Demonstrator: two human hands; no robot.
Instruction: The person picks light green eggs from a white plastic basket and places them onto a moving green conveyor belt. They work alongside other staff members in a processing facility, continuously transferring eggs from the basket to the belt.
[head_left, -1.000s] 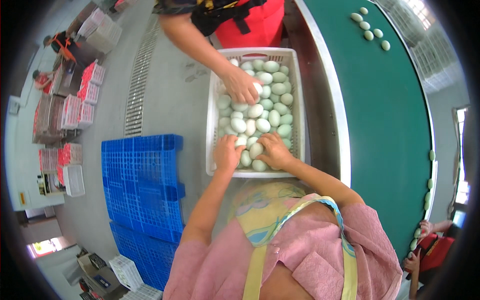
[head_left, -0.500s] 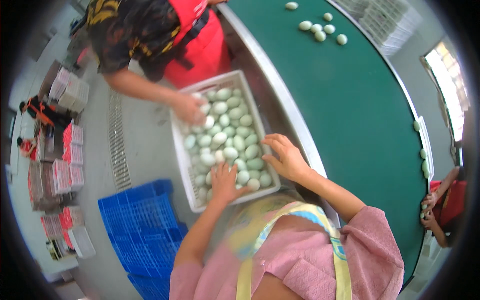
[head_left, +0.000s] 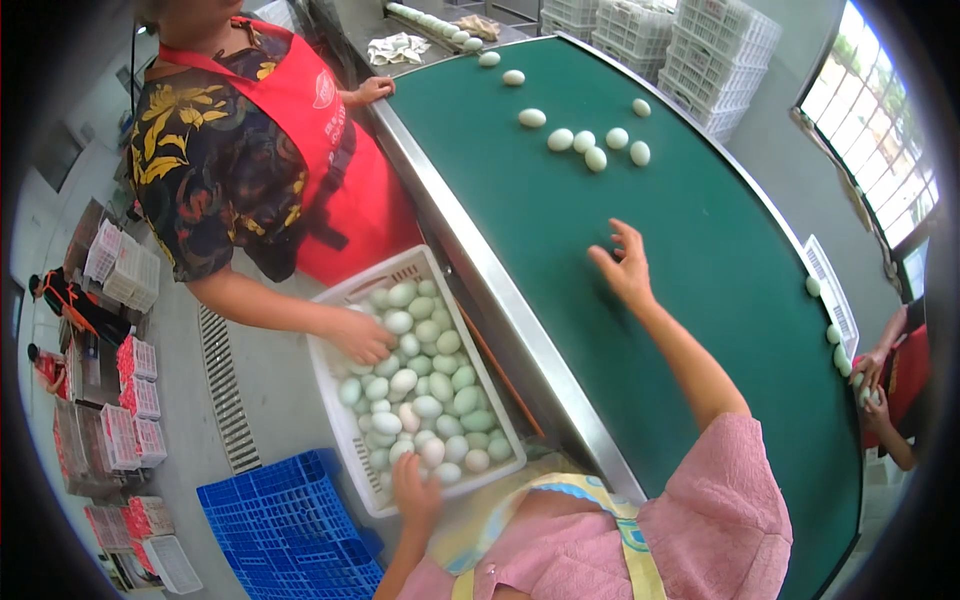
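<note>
A white plastic crate (head_left: 372, 497) full of pale green and whitish eggs (head_left: 427, 407) stands beside the belt. My left hand (head_left: 416, 492), slightly blurred, rests at the crate's near edge with its fingers apart against the eggs; I see nothing gripped in it. Over the green conveyor belt (head_left: 690, 240) my right hand (head_left: 628, 268) reaches out, fingers spread and holding nothing. Farther along the belt lie several loose eggs (head_left: 584, 141). A co-worker's hand (head_left: 362, 335) touches eggs on the crate's far left side.
The co-worker in a red apron (head_left: 345, 190) stands at the belt's metal edge (head_left: 500, 290). A blue plastic pallet (head_left: 285, 525) lies on the floor at left. Stacked white crates (head_left: 715, 60) stand beyond the belt. Another person's hands (head_left: 868, 385) hold eggs at far right.
My right hand has left the crate's right side and moved out over the belt. My left hand has drawn back to the crate's near edge. The view has shifted, showing more of the belt's far end.
</note>
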